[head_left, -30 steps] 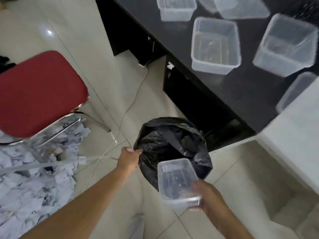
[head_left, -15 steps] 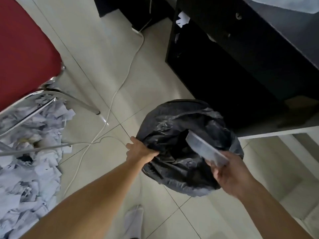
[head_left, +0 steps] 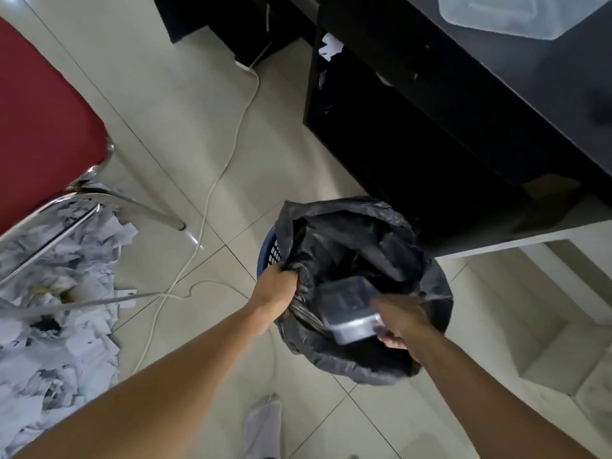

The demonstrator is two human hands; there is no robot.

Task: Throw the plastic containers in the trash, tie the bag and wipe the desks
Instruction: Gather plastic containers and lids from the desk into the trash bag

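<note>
left hand [head_left: 275, 288] grips bag [head_left: 347, 233]; right hand [head_left: 402, 321] holds container [head_left: 351, 308]

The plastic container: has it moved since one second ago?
Yes. The plastic container has gone down into the mouth of the black trash bag; the right hand grips it.

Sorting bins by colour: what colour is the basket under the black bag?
The basket is blue; head view.

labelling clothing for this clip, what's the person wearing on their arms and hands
No gloves on the left hand or right hand. No rings, watch or wristband show. The left forearm and right forearm are bare to the frame edge, no sleeve in view.
</note>
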